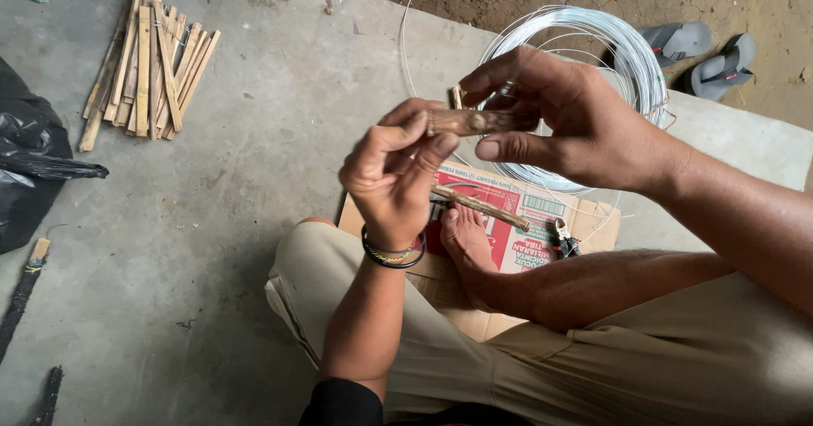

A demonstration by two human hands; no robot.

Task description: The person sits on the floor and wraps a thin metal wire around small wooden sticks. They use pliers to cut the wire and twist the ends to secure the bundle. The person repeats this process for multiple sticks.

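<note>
My left hand [391, 174] and my right hand [563, 117] are raised together in front of me, both gripping a short brown wooden stick [474, 121] held crosswise between the fingertips. A second small stick end [456, 96] pokes up behind it by my right fingers. Thin silver wire runs near my right fingers, and whether it is wound on the stick I cannot tell. Another stick [478, 206] lies below, on the flattened cardboard box [542, 223] by my bare foot [466, 244].
A coil of silver wire [631, 62] lies on the concrete behind my hands. A pile of bamboo slats [152, 62] sits at upper left. Black plastic bag [30, 163] at left. Pliers [563, 240] rest on the cardboard. Grey sandals [707, 58] lie on the dirt.
</note>
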